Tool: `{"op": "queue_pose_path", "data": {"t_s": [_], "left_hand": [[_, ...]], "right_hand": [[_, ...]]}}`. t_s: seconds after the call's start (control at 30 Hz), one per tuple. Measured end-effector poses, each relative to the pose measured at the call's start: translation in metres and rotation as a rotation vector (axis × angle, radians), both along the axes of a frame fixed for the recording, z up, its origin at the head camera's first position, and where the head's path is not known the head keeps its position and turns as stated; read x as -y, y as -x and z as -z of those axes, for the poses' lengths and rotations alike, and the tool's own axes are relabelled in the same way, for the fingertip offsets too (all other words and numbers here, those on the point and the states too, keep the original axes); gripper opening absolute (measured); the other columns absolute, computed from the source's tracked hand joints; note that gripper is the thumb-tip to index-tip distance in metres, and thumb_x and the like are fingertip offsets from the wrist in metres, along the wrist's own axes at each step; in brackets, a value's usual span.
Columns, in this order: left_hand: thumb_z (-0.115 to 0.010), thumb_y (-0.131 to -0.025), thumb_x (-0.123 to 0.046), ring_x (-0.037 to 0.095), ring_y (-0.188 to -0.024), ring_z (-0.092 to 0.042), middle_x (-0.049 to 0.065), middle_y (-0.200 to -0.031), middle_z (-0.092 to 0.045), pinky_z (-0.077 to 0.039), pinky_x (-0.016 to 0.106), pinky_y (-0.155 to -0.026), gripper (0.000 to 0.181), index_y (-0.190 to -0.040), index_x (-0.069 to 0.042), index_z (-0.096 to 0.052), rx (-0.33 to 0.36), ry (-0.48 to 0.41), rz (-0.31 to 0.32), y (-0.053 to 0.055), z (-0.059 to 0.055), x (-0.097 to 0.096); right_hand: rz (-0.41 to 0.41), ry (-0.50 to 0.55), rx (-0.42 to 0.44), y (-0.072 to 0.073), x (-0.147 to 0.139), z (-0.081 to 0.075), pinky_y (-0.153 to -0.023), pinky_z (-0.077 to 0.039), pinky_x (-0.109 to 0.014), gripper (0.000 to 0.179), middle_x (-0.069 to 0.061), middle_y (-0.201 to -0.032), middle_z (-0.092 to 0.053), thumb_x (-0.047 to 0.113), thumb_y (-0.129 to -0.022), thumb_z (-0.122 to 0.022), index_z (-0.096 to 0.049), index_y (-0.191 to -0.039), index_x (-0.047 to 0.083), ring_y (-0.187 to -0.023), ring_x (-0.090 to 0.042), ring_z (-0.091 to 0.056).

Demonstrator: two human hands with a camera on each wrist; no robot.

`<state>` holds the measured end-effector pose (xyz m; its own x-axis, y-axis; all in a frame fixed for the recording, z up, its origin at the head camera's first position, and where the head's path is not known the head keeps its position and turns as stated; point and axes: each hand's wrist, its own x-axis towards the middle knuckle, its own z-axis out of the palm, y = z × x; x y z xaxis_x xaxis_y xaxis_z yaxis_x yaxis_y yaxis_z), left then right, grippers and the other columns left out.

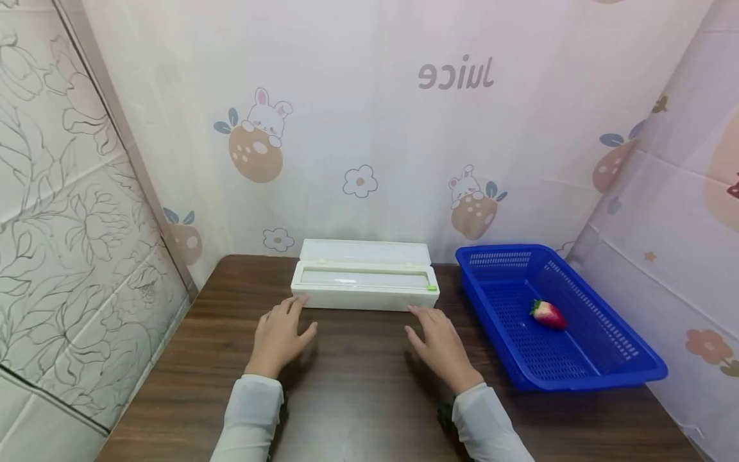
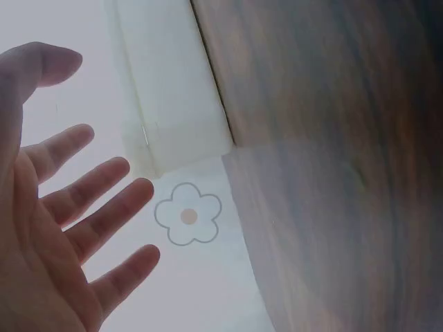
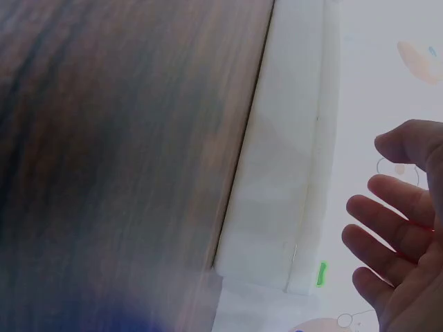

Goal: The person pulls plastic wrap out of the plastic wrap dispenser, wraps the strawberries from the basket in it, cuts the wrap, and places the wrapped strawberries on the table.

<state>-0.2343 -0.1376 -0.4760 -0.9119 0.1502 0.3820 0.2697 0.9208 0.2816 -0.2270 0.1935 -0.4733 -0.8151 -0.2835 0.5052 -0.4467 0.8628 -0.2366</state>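
Note:
A long white box (image 1: 364, 299) stands at the back of the table, its lid (image 1: 365, 251) raised behind it. Its top has a clear window strip and a small green slider (image 1: 432, 288) at the right end. My left hand (image 1: 280, 339) is by the box's front left corner, fingers spread and holding nothing. By the front right corner is my right hand (image 1: 440, 343), also with nothing in it. Both wrist views show the fingers apart and relaxed, with the box (image 2: 183, 83) beyond the left hand and its front face (image 3: 273, 159) beside the right.
To the right sits a blue plastic basket (image 1: 508, 359) with a red strawberry-like fruit (image 1: 548, 315) inside. The dark wooden table (image 1: 352, 391) ends at a printed curtain (image 1: 369, 128) behind. A patterned panel (image 1: 75, 224) borders the left side.

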Motion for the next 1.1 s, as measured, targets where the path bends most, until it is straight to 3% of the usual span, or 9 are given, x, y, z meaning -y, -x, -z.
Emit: {"op": "queue_pose_path", "data": {"t_s": [0.33, 0.63, 0.97, 1.1], "left_hand": [[-0.061, -0.085, -0.034, 0.027, -0.101, -0.058, 0.011, -0.116, -0.062, -0.051, 0.053, -0.077, 0.047, -0.127, -0.014, -0.056, -0.112, -0.084, 0.004, 0.013, -0.008, 0.007], [-0.060, -0.085, -0.020, 0.020, -0.077, -0.056, 0.012, -0.106, -0.063, -0.053, 0.044, -0.071, 0.037, -0.121, -0.010, -0.060, -0.124, -0.210, 0.041, 0.029, -0.016, 0.008], [-0.058, -0.086, -0.018, 0.019, -0.084, -0.057, 0.011, -0.106, -0.063, -0.054, 0.043, -0.076, 0.032, -0.117, -0.009, -0.062, -0.131, -0.202, 0.058, 0.050, -0.024, 0.009], [-0.058, -0.086, -0.016, 0.024, -0.096, -0.057, 0.012, -0.111, -0.061, -0.052, 0.046, -0.085, 0.033, -0.117, -0.007, -0.061, -0.098, -0.186, 0.110, 0.057, -0.025, 0.011]], "right_hand": [[-0.018, 0.050, -0.073, 0.013, -0.004, -0.003, -0.089, -0.048, -0.047, 0.039, -0.009, -0.108, -0.064, 0.023, -0.083, -0.067, -0.061, -0.118, 0.007, -0.104, -0.024, -0.051], [-0.046, 0.079, -0.156, 0.031, -0.009, -0.006, -0.087, -0.049, -0.047, 0.039, -0.010, -0.108, -0.064, 0.019, -0.081, -0.068, -0.061, -0.117, 0.006, -0.103, -0.025, -0.051], [-0.056, 0.073, -0.219, 0.051, -0.010, -0.014, -0.086, -0.049, -0.049, 0.038, -0.014, -0.107, -0.064, 0.017, -0.080, -0.068, -0.062, -0.115, 0.003, -0.100, -0.030, -0.053], [-0.056, 0.070, -0.207, 0.055, -0.010, -0.015, -0.086, -0.049, -0.049, 0.039, -0.015, -0.106, -0.064, 0.017, -0.080, -0.069, -0.061, -0.115, 0.002, -0.100, -0.031, -0.053]]}}
